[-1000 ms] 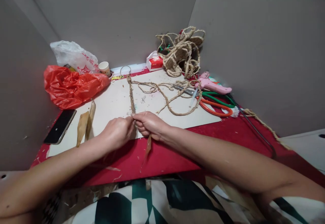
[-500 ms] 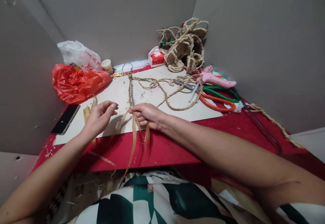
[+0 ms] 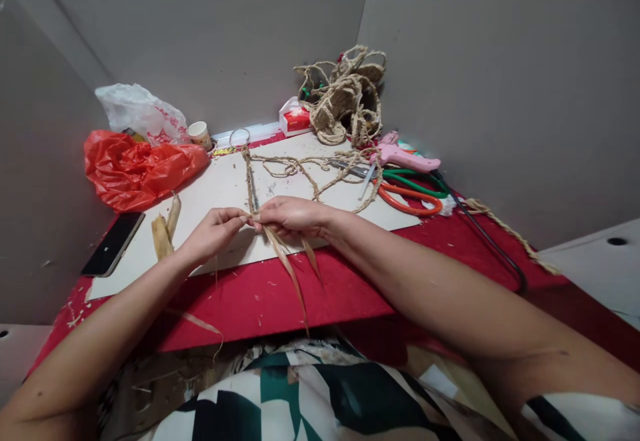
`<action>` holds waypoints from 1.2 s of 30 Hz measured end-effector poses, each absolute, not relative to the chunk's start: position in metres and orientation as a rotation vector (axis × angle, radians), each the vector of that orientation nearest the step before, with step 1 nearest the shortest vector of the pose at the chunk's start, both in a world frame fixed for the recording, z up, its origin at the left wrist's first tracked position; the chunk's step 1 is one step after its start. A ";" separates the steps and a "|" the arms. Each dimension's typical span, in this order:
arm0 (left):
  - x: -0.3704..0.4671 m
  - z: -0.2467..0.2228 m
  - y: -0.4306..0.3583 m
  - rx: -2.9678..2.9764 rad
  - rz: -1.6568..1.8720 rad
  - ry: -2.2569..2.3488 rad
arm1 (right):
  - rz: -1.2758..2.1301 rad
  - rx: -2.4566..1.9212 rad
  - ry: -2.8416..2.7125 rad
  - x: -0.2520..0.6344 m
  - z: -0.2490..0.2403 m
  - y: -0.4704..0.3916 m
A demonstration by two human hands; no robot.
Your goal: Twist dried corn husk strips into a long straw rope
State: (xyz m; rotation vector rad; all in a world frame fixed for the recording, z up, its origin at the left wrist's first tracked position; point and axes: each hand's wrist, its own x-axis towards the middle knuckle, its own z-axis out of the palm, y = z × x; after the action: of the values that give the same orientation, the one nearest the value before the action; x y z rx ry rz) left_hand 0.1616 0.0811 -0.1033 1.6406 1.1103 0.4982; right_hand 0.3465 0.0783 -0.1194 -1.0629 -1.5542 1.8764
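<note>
Head view, the only one. Your cord [image 3: 249, 184] lies on the white board [image 3: 225, 177] over the red worktop [image 3: 350, 287], running from the metal ring [image 3: 239, 137] at the far side down to your fingers. The hands meet at its near end.

Left hand [image 3: 217, 231]: thumb and fingertips drawn together in a fine grip, seemingly on a strand at the cord's end. Right hand [image 3: 297, 216]: fingers curled closed, thumb and forefinger pinching where cord gives way to loose strips [image 3: 287, 264], whose tails hang below it past the board's near edge.

Step in hand looks like twisting or plaiting strips into cord. To do it well, keep the right pinch tight against the last finished turn, so nothing slackens while the left works its strand. Pull each strand equally firm, laying it flat before it crosses. Part the hanging tails now and then (they look ready to tangle). Watch for thin spots or splits; the spare dry strips [image 3: 161, 237] lie beside your left wrist. Ring end: nothing visible pins it, so pull gently enough not to drag it.
</note>
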 end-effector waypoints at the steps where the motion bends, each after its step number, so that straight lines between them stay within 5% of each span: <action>1: 0.161 -0.105 0.083 1.627 0.484 1.098 | 1.778 -1.102 -1.663 0.347 -0.121 0.079; 16: 0.176 -0.120 0.084 1.315 0.528 1.115 | 0.673 -1.512 -2.386 0.355 -0.097 0.068; 22: 0.179 -0.119 0.078 1.231 0.633 1.125 | 0.888 -1.443 -2.316 0.341 -0.095 0.052; 30: 0.179 -0.123 0.069 1.130 0.619 1.050 | 0.564 -1.561 -2.463 0.322 -0.109 0.030; 36: 0.176 -0.114 0.069 1.073 0.641 1.041 | 1.292 -0.913 -2.743 0.335 -0.086 0.022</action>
State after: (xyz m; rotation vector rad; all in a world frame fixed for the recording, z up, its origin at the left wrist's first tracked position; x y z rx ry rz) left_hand 0.1762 0.0690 -0.1144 1.0728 1.0409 0.6411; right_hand 0.3353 0.0220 -0.0857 -0.9131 -2.7428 1.2922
